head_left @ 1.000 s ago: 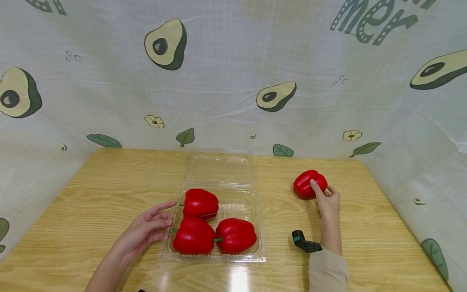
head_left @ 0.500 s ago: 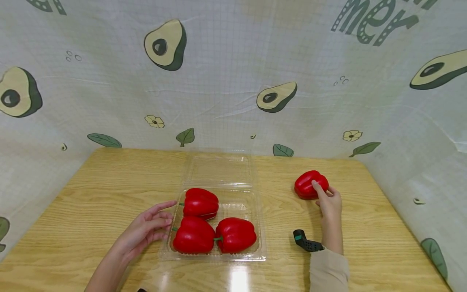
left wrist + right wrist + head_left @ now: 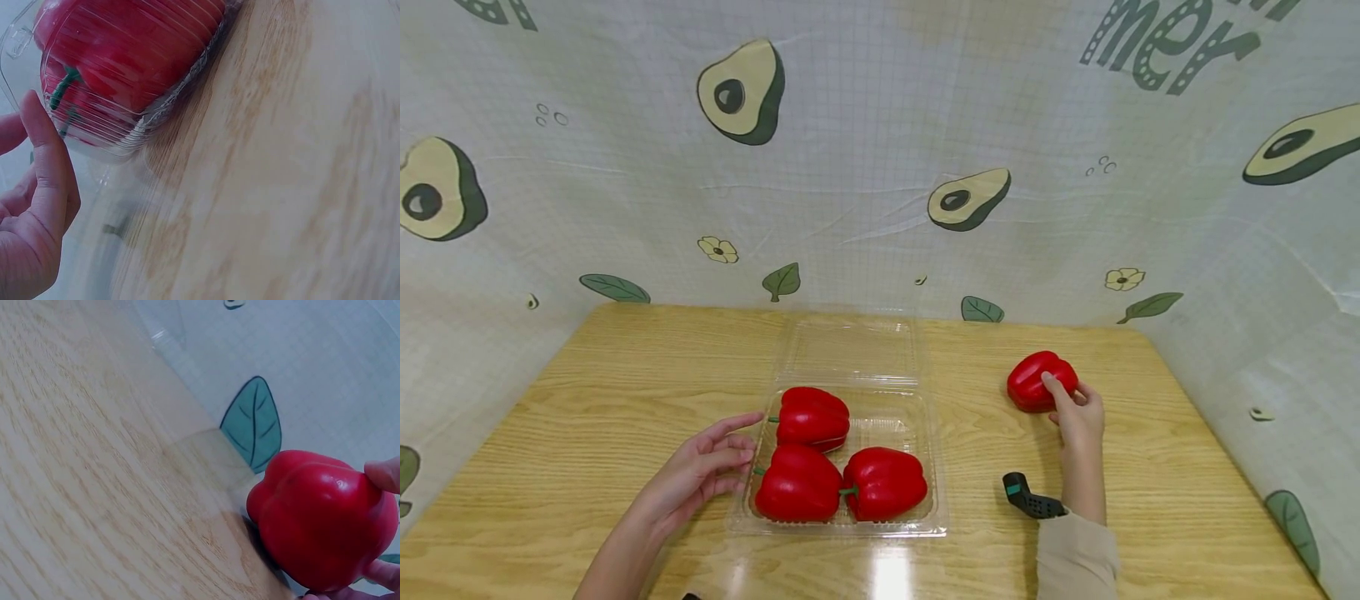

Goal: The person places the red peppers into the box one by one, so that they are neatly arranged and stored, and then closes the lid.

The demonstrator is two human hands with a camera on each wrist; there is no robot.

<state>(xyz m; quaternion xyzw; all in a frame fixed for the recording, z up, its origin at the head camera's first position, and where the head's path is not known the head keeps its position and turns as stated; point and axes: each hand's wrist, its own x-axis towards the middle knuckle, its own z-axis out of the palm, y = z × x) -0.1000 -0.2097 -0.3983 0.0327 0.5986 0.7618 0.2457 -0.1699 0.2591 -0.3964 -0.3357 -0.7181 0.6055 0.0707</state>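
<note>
Currently, right hand (image 3: 1078, 417) pinches red pepper (image 3: 1032, 385) near far right corner of table (image 3: 1180, 467); even pressure should suit smooth sides. Left hand (image 3: 692, 475): fingers loosely spread beside clear container (image 3: 887, 429).

From the head we look forward and down across the tabletop (image 3: 655, 375); each wrist puts us close at a tilt, the left sharing the clear container (image 3: 891, 412) with that view, the right the rightmost red pepper (image 3: 1032, 383).
</note>
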